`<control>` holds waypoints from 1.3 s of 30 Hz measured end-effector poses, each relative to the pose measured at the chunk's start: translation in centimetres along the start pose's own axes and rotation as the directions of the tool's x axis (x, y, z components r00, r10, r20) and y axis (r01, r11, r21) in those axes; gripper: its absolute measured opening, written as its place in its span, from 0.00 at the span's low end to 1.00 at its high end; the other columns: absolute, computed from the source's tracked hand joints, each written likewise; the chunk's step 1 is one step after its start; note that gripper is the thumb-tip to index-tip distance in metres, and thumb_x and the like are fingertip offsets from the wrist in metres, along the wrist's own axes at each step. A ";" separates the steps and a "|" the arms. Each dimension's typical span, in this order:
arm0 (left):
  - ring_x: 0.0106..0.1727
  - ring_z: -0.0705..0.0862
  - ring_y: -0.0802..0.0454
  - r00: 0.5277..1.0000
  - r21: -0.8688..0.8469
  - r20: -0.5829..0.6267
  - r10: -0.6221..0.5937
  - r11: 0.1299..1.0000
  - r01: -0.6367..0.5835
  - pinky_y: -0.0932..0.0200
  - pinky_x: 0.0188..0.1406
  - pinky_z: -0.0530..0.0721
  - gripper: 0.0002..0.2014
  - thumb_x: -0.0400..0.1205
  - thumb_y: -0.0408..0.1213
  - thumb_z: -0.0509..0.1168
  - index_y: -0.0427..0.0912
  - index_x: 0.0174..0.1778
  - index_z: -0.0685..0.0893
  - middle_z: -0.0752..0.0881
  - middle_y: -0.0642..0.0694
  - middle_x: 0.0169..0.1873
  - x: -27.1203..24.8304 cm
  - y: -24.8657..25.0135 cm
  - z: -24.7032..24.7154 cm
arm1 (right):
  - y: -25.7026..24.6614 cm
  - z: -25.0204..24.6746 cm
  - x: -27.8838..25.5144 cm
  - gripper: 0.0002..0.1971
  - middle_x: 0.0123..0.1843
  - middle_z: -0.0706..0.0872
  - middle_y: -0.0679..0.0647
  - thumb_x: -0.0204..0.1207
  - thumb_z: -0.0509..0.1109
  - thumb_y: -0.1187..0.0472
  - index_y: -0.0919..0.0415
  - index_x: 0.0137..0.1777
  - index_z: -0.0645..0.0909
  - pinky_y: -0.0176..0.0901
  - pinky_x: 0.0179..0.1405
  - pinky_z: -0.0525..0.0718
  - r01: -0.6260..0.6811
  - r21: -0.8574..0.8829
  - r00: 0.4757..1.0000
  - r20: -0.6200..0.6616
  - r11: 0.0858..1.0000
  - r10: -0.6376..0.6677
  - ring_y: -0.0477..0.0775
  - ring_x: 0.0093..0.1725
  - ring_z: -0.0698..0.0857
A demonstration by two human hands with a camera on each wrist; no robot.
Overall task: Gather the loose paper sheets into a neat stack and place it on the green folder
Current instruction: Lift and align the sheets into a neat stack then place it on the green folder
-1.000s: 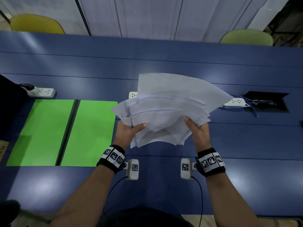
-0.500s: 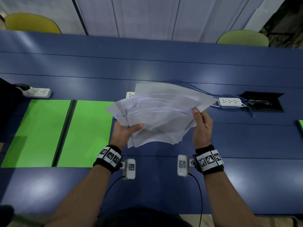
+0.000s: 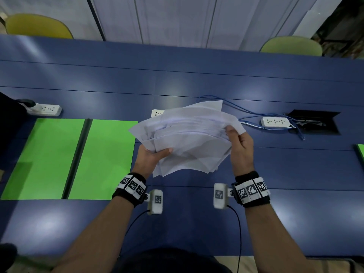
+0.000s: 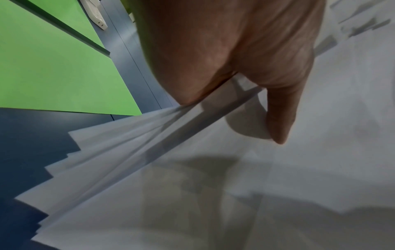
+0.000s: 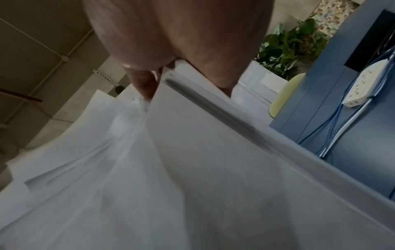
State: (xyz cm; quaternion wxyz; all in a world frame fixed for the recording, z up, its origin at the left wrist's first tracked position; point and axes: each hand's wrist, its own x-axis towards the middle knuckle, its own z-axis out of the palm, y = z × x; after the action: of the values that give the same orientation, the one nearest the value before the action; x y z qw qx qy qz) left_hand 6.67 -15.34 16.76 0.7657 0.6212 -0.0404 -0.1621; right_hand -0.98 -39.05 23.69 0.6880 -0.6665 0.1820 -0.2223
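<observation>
While your left hand (image 3: 151, 157) grips the near left corner of the paper sheets (image 3: 189, 138) with the thumb on top, your right hand (image 3: 241, 148) pinches their right edge. Both hands hold the sheets in the air above the blue worktop (image 3: 177, 79), and the sheets are fanned out, their edges not aligned. To the left of your left hand the green folder (image 3: 59, 158) lies open and flat. Beyond your right hand lies a white power strip (image 3: 275, 122) with blue cables (image 3: 234, 107).

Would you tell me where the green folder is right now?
In the head view the green folder lies open on the blue table, left of the paper sheets.
</observation>
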 end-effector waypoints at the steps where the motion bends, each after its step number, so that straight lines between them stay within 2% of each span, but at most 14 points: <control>1: 0.57 0.91 0.51 1.000 0.005 0.001 0.006 1.000 -0.006 0.58 0.53 0.88 0.23 0.73 0.18 0.76 0.48 0.56 0.89 0.94 0.49 0.54 0.1 -0.2 -0.2 | -0.1 0.0 0.1 0.12 0.39 0.88 0.41 0.89 0.60 0.63 0.59 0.50 0.86 0.33 0.41 0.83 0.020 0.008 1.000 -0.008 1.000 -0.020 0.41 0.41 0.85; 8: 0.52 0.91 0.61 0.999 0.079 -0.030 -0.014 0.997 0.016 0.65 0.49 0.87 0.19 0.74 0.19 0.76 0.40 0.58 0.87 0.94 0.58 0.47 -0.1 -0.7 -0.1 | 0.0 0.3 -0.1 0.13 0.37 0.83 0.39 0.90 0.61 0.60 0.59 0.45 0.83 0.37 0.43 0.78 0.038 -0.070 0.997 0.072 0.997 -0.033 0.40 0.39 0.80; 11: 0.58 0.91 0.47 0.998 0.061 -0.039 -0.042 0.997 0.044 0.52 0.55 0.88 0.19 0.75 0.23 0.77 0.40 0.61 0.88 0.94 0.46 0.54 -0.1 -1.4 -0.5 | -0.2 0.5 -0.4 0.20 0.49 0.90 0.49 0.90 0.58 0.51 0.66 0.59 0.85 0.45 0.52 0.85 0.052 0.019 0.999 0.015 0.998 -0.052 0.49 0.51 0.88; 14: 0.54 0.92 0.52 0.997 0.020 -0.056 -0.047 0.999 0.048 0.60 0.49 0.88 0.16 0.77 0.22 0.75 0.40 0.59 0.88 0.94 0.48 0.51 -0.3 -1.1 -0.3 | 0.3 0.2 -0.5 0.37 0.55 0.88 0.56 0.79 0.58 0.31 0.64 0.70 0.80 0.48 0.56 0.86 0.021 0.189 1.000 -0.025 0.982 -0.016 0.57 0.56 0.87; 16: 0.51 0.92 0.53 0.995 0.004 -0.087 -0.052 0.999 0.053 0.62 0.46 0.88 0.14 0.77 0.22 0.75 0.38 0.57 0.89 0.95 0.49 0.48 -0.2 -0.9 -0.2 | 1.5 -0.5 -0.7 0.32 0.60 0.86 0.58 0.74 0.71 0.44 0.61 0.74 0.76 0.54 0.61 0.84 0.011 0.178 1.000 -0.007 0.984 -0.010 0.57 0.57 0.86; 18: 0.49 0.93 0.53 0.991 0.012 -0.121 -0.054 0.998 0.056 0.62 0.45 0.87 0.12 0.77 0.23 0.76 0.36 0.55 0.90 0.95 0.49 0.47 0.0 -1.0 -0.3 | 3.4 -1.4 -1.1 0.34 0.65 0.85 0.49 0.70 0.69 0.65 0.64 0.79 0.70 0.50 0.63 0.81 -0.026 0.115 1.000 0.020 0.993 0.024 0.49 0.60 0.86; 20: 0.50 0.92 0.50 0.988 0.018 -0.138 -0.070 0.997 0.073 0.61 0.45 0.88 0.12 0.76 0.25 0.76 0.36 0.55 0.90 0.95 0.47 0.48 0.2 -1.1 -0.6 | 5.3 -2.4 -2.2 0.41 0.74 0.82 0.46 0.75 0.76 0.52 0.64 0.83 0.62 0.46 0.69 0.80 -0.029 0.043 0.996 0.084 0.999 0.026 0.48 0.71 0.82; 22: 0.53 0.92 0.47 0.989 0.017 -0.129 -0.076 0.997 0.078 0.58 0.49 0.89 0.13 0.76 0.26 0.77 0.37 0.56 0.90 0.94 0.44 0.51 0.3 -1.1 -0.7 | 6.8 -3.0 -3.1 0.53 0.80 0.75 0.51 0.66 0.83 0.43 0.57 0.86 0.58 0.56 0.78 0.74 -0.062 -0.096 0.985 0.153 0.993 0.077 0.54 0.80 0.74; 25: 0.56 0.92 0.51 0.991 0.013 -0.111 -0.075 0.997 0.077 0.60 0.52 0.88 0.15 0.77 0.23 0.76 0.39 0.58 0.89 0.94 0.49 0.51 0.3 -1.0 -0.5 | 8.7 -2.8 -2.5 0.50 0.76 0.77 0.46 0.66 0.87 0.56 0.47 0.82 0.60 0.61 0.79 0.74 -0.124 -0.295 0.971 0.162 0.948 0.178 0.49 0.78 0.74; 31: 0.53 0.92 0.58 0.996 0.066 -0.029 -0.084 0.994 0.086 0.66 0.49 0.87 0.19 0.75 0.19 0.75 0.39 0.59 0.87 0.95 0.55 0.48 0.5 -0.2 -0.8 | 9.3 -2.3 0.0 0.42 0.70 0.83 0.49 0.66 0.86 0.67 0.57 0.78 0.68 0.40 0.67 0.84 -0.248 -0.204 0.948 0.148 0.947 0.281 0.42 0.69 0.83; 32: 0.52 0.92 0.60 0.996 0.075 -0.016 -0.084 0.994 0.085 0.68 0.49 0.87 0.19 0.75 0.18 0.75 0.40 0.59 0.86 0.94 0.57 0.48 0.5 -0.1 -0.8 | 9.2 -2.0 0.2 0.37 0.67 0.87 0.52 0.68 0.84 0.70 0.62 0.76 0.73 0.43 0.65 0.86 -0.250 -0.193 0.943 0.175 0.949 0.284 0.45 0.66 0.86; 34: 0.55 0.91 0.58 0.997 0.104 0.003 -0.074 0.992 0.073 0.65 0.52 0.87 0.22 0.74 0.18 0.76 0.43 0.59 0.86 0.94 0.56 0.50 0.7 -0.1 -0.9 | 8.6 -1.3 0.2 0.29 0.64 0.90 0.56 0.69 0.83 0.69 0.64 0.70 0.81 0.54 0.67 0.86 -0.248 -0.189 0.940 0.192 0.950 0.283 0.52 0.64 0.89; 36: 0.59 0.90 0.53 0.998 0.127 0.002 -0.057 0.990 0.057 0.60 0.55 0.88 0.24 0.73 0.20 0.78 0.45 0.60 0.86 0.93 0.52 0.55 0.8 -0.3 -0.8 | 8.2 -0.5 -0.2 0.25 0.63 0.90 0.52 0.71 0.82 0.68 0.54 0.68 0.82 0.50 0.66 0.86 -0.231 -0.173 0.950 0.174 0.958 0.260 0.50 0.64 0.88; 39: 0.53 0.92 0.57 0.997 0.114 -0.040 -0.072 0.991 0.076 0.63 0.49 0.88 0.20 0.74 0.19 0.76 0.44 0.57 0.87 0.94 0.55 0.49 0.5 -0.6 -0.5 | 8.3 0.6 -1.0 0.20 0.63 0.90 0.50 0.76 0.80 0.57 0.48 0.67 0.82 0.60 0.68 0.84 -0.232 -0.133 0.963 0.110 0.964 0.247 0.53 0.65 0.88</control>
State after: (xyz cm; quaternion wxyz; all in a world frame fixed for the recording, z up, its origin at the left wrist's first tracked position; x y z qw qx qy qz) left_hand 7.18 -15.09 15.98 0.7226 0.6682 -0.0131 -0.1765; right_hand -0.92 -37.86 15.34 0.6788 -0.6921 0.2307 -0.0838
